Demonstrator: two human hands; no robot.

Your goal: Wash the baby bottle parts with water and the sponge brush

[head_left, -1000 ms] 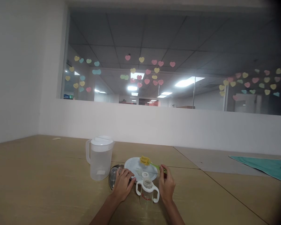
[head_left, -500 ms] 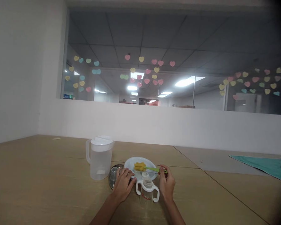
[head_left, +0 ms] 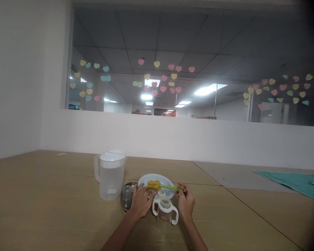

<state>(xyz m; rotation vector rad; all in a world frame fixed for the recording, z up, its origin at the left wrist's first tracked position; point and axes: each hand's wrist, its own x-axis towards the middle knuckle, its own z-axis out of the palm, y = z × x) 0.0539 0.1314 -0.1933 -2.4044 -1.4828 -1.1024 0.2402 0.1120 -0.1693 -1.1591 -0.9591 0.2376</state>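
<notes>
My right hand [head_left: 186, 202] grips the green handle of a sponge bottle brush [head_left: 154, 184], whose yellow head points left over a pale oval plate [head_left: 170, 182]. Fingers spread, my left hand [head_left: 141, 201] rests palm down at the plate's near left edge; whether it touches the plate I cannot tell. Between my hands stands an uncapped clear baby bottle [head_left: 163, 217] with two white handles and red lettering. Just behind its mouth is a white bottle collar [head_left: 161, 194]. A round metal tray [head_left: 124, 205], partly hidden by my left hand, holds a clear dome-shaped cap [head_left: 126, 192].
A lidded translucent pitcher [head_left: 111, 178] stands left of the tray. A teal cloth [head_left: 288, 181] lies at the far right on a grey surface [head_left: 232, 176]. Behind the wooden table [head_left: 54, 198] rises a white wall with a window [head_left: 157, 42] bearing heart-shaped stickers.
The brush head has shifted slightly left and turned on the plate. My left hand has moved a little right, its fingers more spread. The whole view has shifted slightly.
</notes>
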